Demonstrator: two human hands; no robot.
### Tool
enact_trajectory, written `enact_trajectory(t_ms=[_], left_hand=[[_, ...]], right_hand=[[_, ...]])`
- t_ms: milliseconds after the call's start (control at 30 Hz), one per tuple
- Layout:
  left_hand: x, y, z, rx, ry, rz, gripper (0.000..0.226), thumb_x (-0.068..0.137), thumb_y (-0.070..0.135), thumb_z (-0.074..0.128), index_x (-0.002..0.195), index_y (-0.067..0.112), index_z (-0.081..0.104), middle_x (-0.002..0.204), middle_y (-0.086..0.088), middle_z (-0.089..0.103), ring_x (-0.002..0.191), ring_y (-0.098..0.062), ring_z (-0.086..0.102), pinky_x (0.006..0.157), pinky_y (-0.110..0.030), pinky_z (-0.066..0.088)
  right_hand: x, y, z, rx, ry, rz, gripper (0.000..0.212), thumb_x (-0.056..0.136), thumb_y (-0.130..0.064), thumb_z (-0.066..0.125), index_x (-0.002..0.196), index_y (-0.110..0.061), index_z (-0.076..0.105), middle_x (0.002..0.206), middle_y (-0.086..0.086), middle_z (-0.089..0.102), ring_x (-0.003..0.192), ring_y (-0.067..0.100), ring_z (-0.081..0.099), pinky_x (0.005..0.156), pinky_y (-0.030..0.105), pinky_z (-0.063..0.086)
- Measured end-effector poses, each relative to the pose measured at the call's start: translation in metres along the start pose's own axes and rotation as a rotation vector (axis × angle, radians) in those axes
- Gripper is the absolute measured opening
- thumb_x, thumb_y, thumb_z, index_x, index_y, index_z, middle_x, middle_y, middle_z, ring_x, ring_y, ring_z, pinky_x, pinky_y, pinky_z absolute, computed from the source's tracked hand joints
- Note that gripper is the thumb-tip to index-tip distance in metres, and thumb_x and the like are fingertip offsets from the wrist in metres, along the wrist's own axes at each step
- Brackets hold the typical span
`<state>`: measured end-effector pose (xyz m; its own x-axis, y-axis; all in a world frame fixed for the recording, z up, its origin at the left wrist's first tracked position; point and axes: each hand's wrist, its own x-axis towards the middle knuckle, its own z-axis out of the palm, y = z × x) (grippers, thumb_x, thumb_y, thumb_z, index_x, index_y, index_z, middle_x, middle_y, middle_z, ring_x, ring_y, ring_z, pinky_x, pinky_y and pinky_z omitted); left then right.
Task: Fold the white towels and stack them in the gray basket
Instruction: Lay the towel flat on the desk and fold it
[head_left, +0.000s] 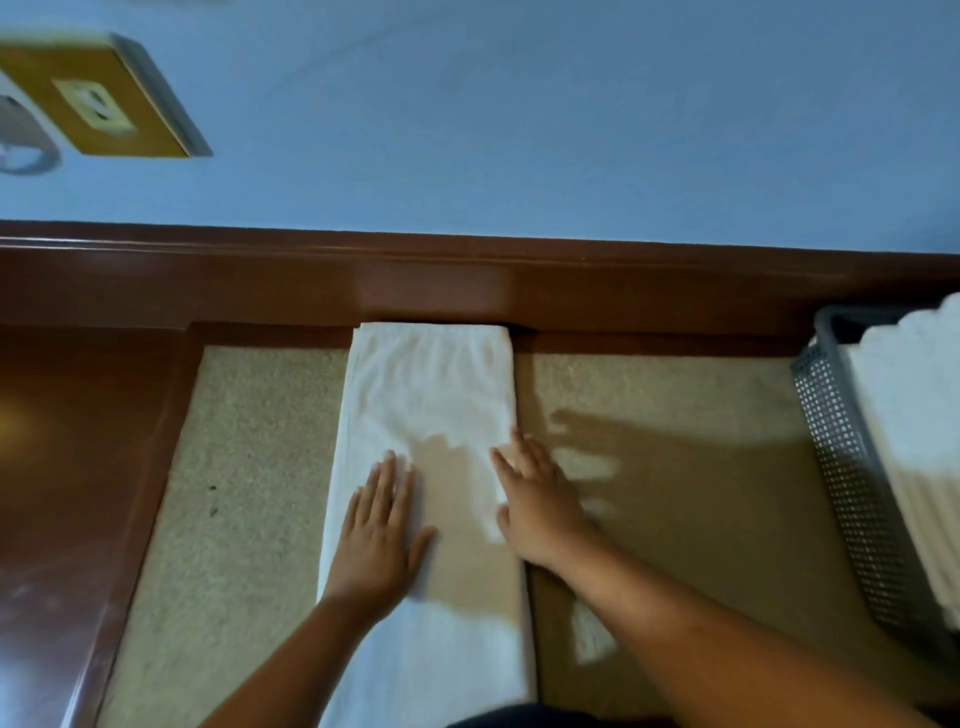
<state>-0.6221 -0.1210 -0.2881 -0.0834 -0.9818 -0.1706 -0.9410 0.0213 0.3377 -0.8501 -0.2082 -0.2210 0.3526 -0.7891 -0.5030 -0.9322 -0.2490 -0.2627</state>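
Towel: A long white terry towel (431, 395), folded into a narrow strip, is laid on the beige speckled bench (249, 467). Its far end is set close against the brown wooden rail (467, 291); its near end is cut off by the frame's lower edge.
Long axis: The strip is run straight away from the person, so an end-to-end fold along that line is judged to be called for next.
Left hand: The left hand (376, 530) is pressed flat on the towel's left half, fingers straight and together; nothing is gripped.
Right hand: The right hand (535, 504) is laid flat over the towel's right edge, fingers spread; nothing is gripped.
Basket: The gray perforated plastic basket (841, 467) is set at the bench's right end, well apart from the towel, with folded white towels (914, 441) packed inside.
Key relation: The basket is found to the right of both hands, and the right hand is the nearer one. The strip's far end is judged reachable only by stretching forward along the axis.
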Motion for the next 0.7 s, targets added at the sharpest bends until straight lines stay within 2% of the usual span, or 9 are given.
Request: enact_trajectory(t_ms=[100,167,233,300,367,433,567,633,700], left_hand=[[-0.052,0.004,0.008,0.072,-0.095,0.001,0.073,0.100,0.065,0.012,0.162,0.027,0.003,0.170,0.000,-0.003,0.156,-0.025,0.009,0.122,-0.036,-0.002],[-0.078,0.006,0.009,0.071,-0.114,-0.088,0.078,0.095,0.069,0.010,0.161,0.029,0.000,0.168,0.003,-0.009,0.156,-0.022,0.001,0.123,-0.035,0.002],[-0.100,0.011,0.005,0.043,-0.118,-0.162,0.080,0.091,0.067,0.013,0.160,0.029,0.002,0.167,0.003,-0.008,0.154,-0.020,-0.001,0.123,-0.039,0.014],[-0.118,0.015,0.000,0.011,-0.117,-0.242,0.079,0.096,0.062,0.031,0.161,0.022,0.014,0.169,-0.003,0.004,0.155,-0.025,0.010,0.119,-0.044,0.028],[-0.136,0.020,-0.003,-0.030,-0.135,-0.309,0.075,0.097,0.047,0.056,0.158,0.014,0.029,0.167,-0.014,0.019,0.149,-0.036,0.029,0.114,-0.048,0.038],[-0.153,0.027,-0.007,-0.093,-0.127,-0.388,0.071,0.095,0.036,0.065,0.155,0.013,0.034,0.155,-0.017,0.033,0.135,-0.039,0.044,0.107,-0.049,0.044],[-0.181,0.031,-0.007,-0.297,-0.081,-0.576,0.072,0.095,0.030,0.066,0.153,0.014,0.027,0.140,-0.017,0.045,0.119,-0.039,0.057,0.094,-0.048,0.049],[-0.193,0.034,-0.003,-0.360,-0.047,-0.643,0.062,0.092,0.031,0.070,0.143,0.013,0.038,0.129,-0.015,0.060,0.112,-0.037,0.063,0.087,-0.044,0.051],[-0.202,0.037,-0.003,-0.382,-0.044,-0.721,0.048,0.090,0.037,0.072,0.124,0.014,0.048,0.107,-0.007,0.066,0.101,-0.032,0.067,0.079,-0.039,0.051]], right_hand=[[-0.042,-0.003,0.018,-0.044,-0.075,-0.168,0.069,0.096,-0.023,0.048,0.160,-0.027,0.019,0.168,0.000,-0.014,0.154,0.019,-0.014,0.124,0.050,0.012],[-0.067,-0.005,0.032,-0.052,-0.163,-0.180,0.069,0.097,-0.019,0.046,0.160,-0.026,0.018,0.168,-0.001,-0.013,0.154,0.018,-0.015,0.124,0.049,0.008],[-0.092,-0.006,0.046,-0.018,-0.191,-0.136,0.070,0.098,-0.017,0.045,0.160,-0.027,0.015,0.168,-0.003,-0.014,0.154,0.018,-0.013,0.124,0.047,0.006],[-0.110,-0.004,0.060,0.029,-0.194,-0.108,0.070,0.097,-0.017,0.045,0.160,-0.030,0.016,0.168,-0.005,-0.015,0.155,0.020,-0.007,0.124,0.046,0.011],[-0.127,0.000,0.071,0.065,-0.206,-0.104,0.069,0.097,-0.017,0.044,0.160,-0.032,0.019,0.167,-0.010,-0.015,0.155,0.024,0.004,0.124,0.043,0.017],[-0.145,0.003,0.079,0.095,-0.220,-0.105,0.066,0.098,-0.020,0.043,0.159,-0.033,0.021,0.166,-0.016,-0.017,0.154,0.028,0.012,0.122,0.041,0.024],[-0.165,0.008,0.086,0.119,-0.250,-0.116,0.062,0.099,-0.024,0.047,0.157,-0.032,0.027,0.164,-0.020,-0.021,0.153,0.023,0.019,0.114,0.035,0.035],[-0.172,0.009,0.088,0.117,-0.272,-0.113,0.062,0.100,-0.027,0.048,0.158,-0.032,0.026,0.163,-0.019,-0.022,0.150,0.024,0.025,0.111,0.034,0.038],[-0.179,0.010,0.091,0.103,-0.293,-0.121,0.063,0.101,-0.029,0.049,0.159,-0.031,0.024,0.165,-0.015,-0.021,0.153,0.025,0.018,0.116,0.036,0.034]])
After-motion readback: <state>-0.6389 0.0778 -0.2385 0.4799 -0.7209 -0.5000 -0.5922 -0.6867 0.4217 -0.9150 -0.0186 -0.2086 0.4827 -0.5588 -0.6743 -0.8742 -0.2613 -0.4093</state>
